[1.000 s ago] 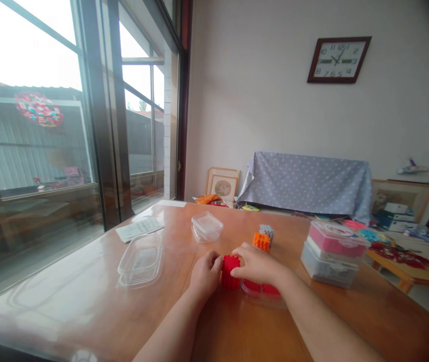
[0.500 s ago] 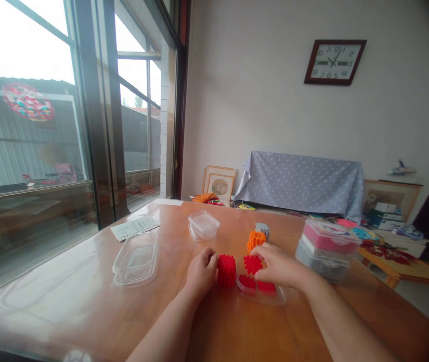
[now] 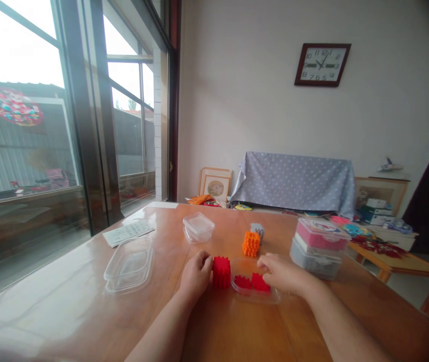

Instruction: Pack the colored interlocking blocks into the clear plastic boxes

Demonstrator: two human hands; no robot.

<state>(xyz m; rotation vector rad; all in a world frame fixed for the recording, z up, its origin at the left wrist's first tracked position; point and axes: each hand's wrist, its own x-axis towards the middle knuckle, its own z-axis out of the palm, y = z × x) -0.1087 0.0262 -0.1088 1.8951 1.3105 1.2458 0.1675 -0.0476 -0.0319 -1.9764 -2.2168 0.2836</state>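
A stack of red notched plastic pieces [image 3: 222, 272] stands on the table in front of me. My left hand [image 3: 196, 275] is closed against the stack's left side, with its fingers curled and their tips partly hidden. To the right of the stack lies a shallow clear plastic tray [image 3: 255, 296] with red pieces in it. My right hand [image 3: 282, 272] reaches over the tray's right side, thumb and fingers bent together at the edge of a red notched piece [image 3: 260, 282]. Another red piece [image 3: 242, 282] lies left of it in the tray.
Behind the tray stand an orange stack [image 3: 251, 244] and a grey stack [image 3: 258, 231]. Lidded boxes [image 3: 318, 246] are piled at the right. Clear containers [image 3: 198, 227] stand farther back; another clear container [image 3: 129, 266] and a printed sheet [image 3: 129, 233] lie left.
The red piece that was upright at my right fingers above the tray no longer shows there. My right hand is now lower, at a piece in the tray. The view has shifted slightly right.
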